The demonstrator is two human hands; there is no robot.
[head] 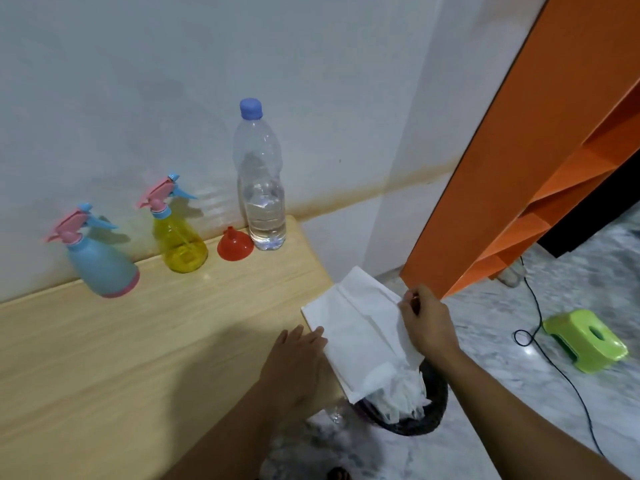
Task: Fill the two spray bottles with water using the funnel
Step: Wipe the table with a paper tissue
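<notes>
Head: R hand [427,322] on tissue [360,336]

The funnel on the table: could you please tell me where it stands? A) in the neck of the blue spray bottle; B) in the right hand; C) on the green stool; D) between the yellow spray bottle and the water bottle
D: the red funnel sits wide end down on the table, between the yellow spray bottle and the water bottle.
</notes>
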